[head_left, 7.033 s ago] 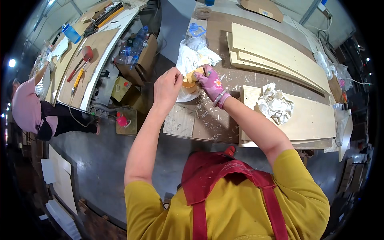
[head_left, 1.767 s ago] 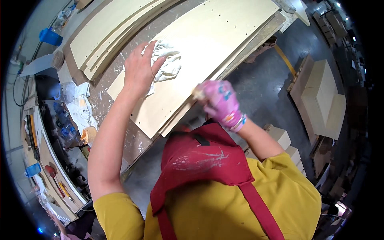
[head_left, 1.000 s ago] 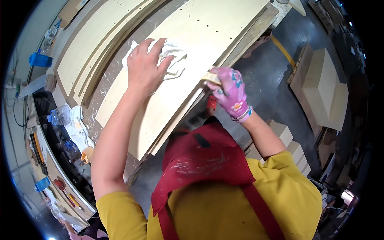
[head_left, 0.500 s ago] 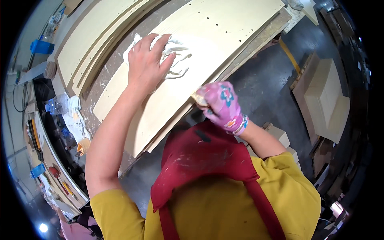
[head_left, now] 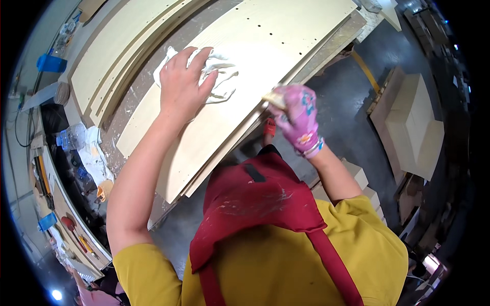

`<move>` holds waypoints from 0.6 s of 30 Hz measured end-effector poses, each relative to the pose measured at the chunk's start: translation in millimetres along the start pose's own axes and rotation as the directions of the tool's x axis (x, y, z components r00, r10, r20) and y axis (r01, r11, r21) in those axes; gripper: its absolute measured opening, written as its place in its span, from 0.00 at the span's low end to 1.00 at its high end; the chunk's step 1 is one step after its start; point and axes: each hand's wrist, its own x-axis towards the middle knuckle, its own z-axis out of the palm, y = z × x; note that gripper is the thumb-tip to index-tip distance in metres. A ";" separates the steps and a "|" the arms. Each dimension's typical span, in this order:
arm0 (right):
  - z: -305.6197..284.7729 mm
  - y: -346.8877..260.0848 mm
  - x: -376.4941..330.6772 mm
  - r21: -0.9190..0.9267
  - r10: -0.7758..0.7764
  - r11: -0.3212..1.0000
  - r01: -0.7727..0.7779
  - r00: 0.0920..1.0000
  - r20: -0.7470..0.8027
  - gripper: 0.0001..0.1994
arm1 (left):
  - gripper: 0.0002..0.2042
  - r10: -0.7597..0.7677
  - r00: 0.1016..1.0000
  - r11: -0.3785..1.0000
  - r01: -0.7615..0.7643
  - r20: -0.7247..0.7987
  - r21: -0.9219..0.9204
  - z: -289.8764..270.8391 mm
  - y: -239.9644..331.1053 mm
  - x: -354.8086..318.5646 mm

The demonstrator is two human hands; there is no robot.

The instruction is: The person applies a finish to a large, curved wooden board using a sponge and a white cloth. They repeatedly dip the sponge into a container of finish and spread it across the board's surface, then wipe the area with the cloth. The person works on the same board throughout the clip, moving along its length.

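Board (head_left: 260,71): 10 o'clock from right hand (head_left: 296,115) (closed on pad (head_left: 274,100)), long axis toward 1:30. Left hand (head_left: 182,86): spread over rag (head_left: 223,77).

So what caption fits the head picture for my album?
Left hand on a white cloth, pink-gloved right hand holding something pale by a wooden board.

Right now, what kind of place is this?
Probably a woodworking workshop: pale boards with small holes are stacked on a scuffed, paint-flecked workbench, and a red-headed mallet lies off to the left.
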 end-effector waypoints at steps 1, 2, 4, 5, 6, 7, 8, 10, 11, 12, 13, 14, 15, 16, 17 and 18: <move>4.1 13.3 1.2 0.102 0.069 0.993 -0.063 0.996 -0.058 0.22 | 0.22 -0.001 1.000 1.000 0.001 0.007 0.007 -0.1 1.0 0.4; 1.4 10.3 -3.4 0.030 0.057 0.998 -0.056 0.998 -0.021 0.22 | 0.22 -0.003 1.000 1.000 0.003 0.015 0.015 -0.2 2.2 0.6; 4.5 -16.4 -8.0 0.049 -0.025 0.999 0.022 0.998 0.058 0.22 | 0.22 -0.006 1.000 1.000 0.006 0.025 0.024 0.1 3.0 2.2; 7.9 -32.7 -12.7 0.010 -0.078 0.997 0.078 0.995 0.066 0.23 | 0.21 -0.011 1.000 1.000 0.011 0.018 0.014 -0.7 1.5 -1.1; 15.5 -34.6 -16.9 0.062 -0.060 0.997 0.056 0.996 0.064 0.22 | 0.21 -0.011 1.000 1.000 0.011 0.023 0.010 -1.7 0.9 -0.8; 20.1 -34.4 -17.9 0.114 -0.041 0.993 0.034 0.997 0.063 0.22 | 0.21 -0.011 1.000 1.000 0.011 0.027 0.007 -2.4 1.6 -0.3; 16.8 -23.4 -15.3 0.061 0.002 0.998 -0.005 0.999 0.046 0.21 | 0.21 -0.012 1.000 1.000 0.012 0.027 0.013 -2.8 3.4 0.3; 0.3 7.0 -1.8 -0.068 0.077 0.995 -0.079 0.996 -0.036 0.17 | 0.21 -0.008 0.999 1.000 0.008 0.033 0.014 -3.4 4.1 1.1; 5.4 25.0 0.6 0.082 0.150 0.987 -0.138 0.977 -0.150 0.17 | 0.21 -0.005 0.999 1.000 0.004 0.037 0.012 -4.2 4.2 1.5; 3.6 26.0 0.8 0.036 0.121 0.992 -0.117 0.985 -0.126 0.17 | 0.21 -0.006 0.999 1.000 0.005 0.050 0.018 -2.9 4.6 2.2; 0.2 25.3 1.9 -0.012 0.091 0.996 -0.093 0.991 -0.102 0.18 | 0.21 -0.005 0.998 1.000 0.004 0.058 0.025 -3.8 6.1 3.2; 2.4 11.6 -0.4 0.020 0.064 0.998 -0.063 0.996 -0.068 0.17 | 0.22 -0.003 0.998 1.000 0.001 0.067 0.031 -4.6 7.2 3.9; 5.9 -6.0 -3.5 0.049 0.037 0.998 -0.035 0.999 -0.030 0.17 | 0.22 -0.006 0.998 1.000 0.004 0.062 0.029 -3.4 6.8 3.7; 5.1 -17.5 -2.8 0.071 -0.013 0.997 0.008 0.998 0.069 0.18 | 0.23 -0.009 0.998 1.000 0.007 0.060 0.027 -2.2 4.3 1.9; 2.9 -21.6 -0.4 0.100 -0.066 0.994 0.050 0.984 0.164 0.19 | 0.23 -0.012 0.998 1.000 0.010 0.057 0.029 -2.0 2.1 0.4; 2.1 -12.4 1.5 0.036 -0.011 0.999 0.006 0.993 0.120 0.19 | 0.23 -0.001 0.999 0.999 -0.002 0.051 0.042 -0.4 1.9 -0.6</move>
